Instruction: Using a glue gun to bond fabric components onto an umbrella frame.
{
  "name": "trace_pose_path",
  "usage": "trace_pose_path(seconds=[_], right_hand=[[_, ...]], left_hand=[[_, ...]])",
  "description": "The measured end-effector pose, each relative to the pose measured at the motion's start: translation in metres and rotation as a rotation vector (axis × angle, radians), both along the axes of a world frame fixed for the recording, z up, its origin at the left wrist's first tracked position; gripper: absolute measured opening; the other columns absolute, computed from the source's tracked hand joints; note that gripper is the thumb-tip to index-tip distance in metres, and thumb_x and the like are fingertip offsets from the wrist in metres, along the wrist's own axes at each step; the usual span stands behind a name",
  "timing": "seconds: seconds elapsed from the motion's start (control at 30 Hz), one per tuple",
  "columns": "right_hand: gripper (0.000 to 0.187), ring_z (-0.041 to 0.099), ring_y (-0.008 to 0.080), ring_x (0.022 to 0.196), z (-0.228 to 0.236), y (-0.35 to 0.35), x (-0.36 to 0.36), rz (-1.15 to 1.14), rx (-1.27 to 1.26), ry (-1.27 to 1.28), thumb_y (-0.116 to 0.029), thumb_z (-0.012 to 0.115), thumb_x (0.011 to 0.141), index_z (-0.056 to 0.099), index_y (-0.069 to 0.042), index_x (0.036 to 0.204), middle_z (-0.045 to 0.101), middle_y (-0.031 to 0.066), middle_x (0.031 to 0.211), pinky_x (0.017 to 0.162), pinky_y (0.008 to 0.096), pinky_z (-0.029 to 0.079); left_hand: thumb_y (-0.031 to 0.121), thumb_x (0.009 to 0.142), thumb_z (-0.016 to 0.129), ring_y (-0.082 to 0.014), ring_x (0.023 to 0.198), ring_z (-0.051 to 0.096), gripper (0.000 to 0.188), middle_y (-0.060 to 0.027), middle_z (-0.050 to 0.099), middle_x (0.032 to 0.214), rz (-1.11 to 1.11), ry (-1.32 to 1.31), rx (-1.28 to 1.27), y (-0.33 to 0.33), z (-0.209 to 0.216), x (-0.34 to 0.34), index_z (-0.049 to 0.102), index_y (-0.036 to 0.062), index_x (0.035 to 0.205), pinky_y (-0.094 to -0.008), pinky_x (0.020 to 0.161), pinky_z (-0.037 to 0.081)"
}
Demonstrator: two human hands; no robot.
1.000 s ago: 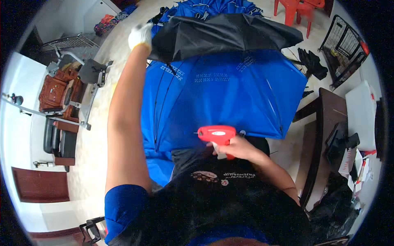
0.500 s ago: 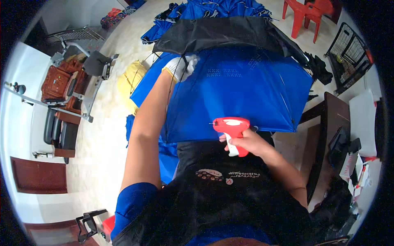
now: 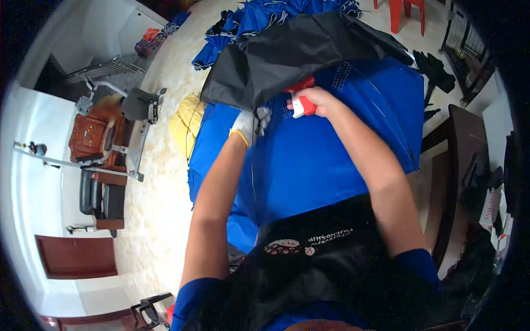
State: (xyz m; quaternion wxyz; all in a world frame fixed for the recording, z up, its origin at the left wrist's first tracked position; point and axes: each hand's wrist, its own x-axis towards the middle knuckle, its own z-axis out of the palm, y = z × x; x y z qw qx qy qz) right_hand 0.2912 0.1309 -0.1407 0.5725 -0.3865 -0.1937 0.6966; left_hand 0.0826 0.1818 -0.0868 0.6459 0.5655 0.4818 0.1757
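Observation:
A blue umbrella (image 3: 314, 165) lies spread in front of me, its thin dark ribs showing, with a black cloth panel (image 3: 276, 55) across its far part. My left hand (image 3: 252, 124), in a white glove with a yellow cuff, is closed on the umbrella at a rib beside the black panel's near edge. In my bare right hand (image 3: 320, 101) is a red and white tagging gun (image 3: 305, 106), gripped by its handle. The gun's front reaches the edge of the black panel, and its needle tip is hidden there.
Several blue umbrellas (image 3: 259, 19) are heaped beyond. Yellow cloth (image 3: 187, 121) lies to the left, near exercise equipment (image 3: 132, 105). A dark wooden table (image 3: 461, 149) stands at the right; a red plastic chair (image 3: 408, 14) and a black wire rack (image 3: 464, 41) are farther back.
My right hand has carried the tagging gun forward from near my apron to the black panel's edge. My left hand has come slightly nearer, and the black panel now hangs closer over it.

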Motion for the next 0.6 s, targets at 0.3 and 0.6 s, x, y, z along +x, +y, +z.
trace_pose_path(seconds=[0.3,0.6], right_hand=[[0.032,0.065,0.0269,0.085,-0.039,-0.006,-0.063,-0.070,0.025,-0.015,-0.005,0.051,0.084,0.049,-0.001,0.115,0.063,0.0180,0.097,0.074,0.0374,0.054],[0.030,0.066,0.0222,0.079,-0.040,-0.009,-0.082,-0.268,0.084,-0.269,-0.006,0.052,0.084,0.049,-0.001,0.113,0.063,0.0133,0.092,0.067,0.0338,0.053]], left_hand=[[0.018,0.082,0.058,-0.0107,0.046,0.047,0.011,-0.0011,0.052,0.062,0.105,0.099,-0.006,0.003,-0.024,-0.022,0.057,0.0074,0.082,-0.0239,0.036,0.036],[0.022,0.082,0.062,-0.0110,0.045,0.047,0.014,-0.0013,0.052,0.062,0.133,0.099,0.005,0.002,-0.035,-0.013,0.056,0.0089,0.083,-0.0238,0.036,0.036]])
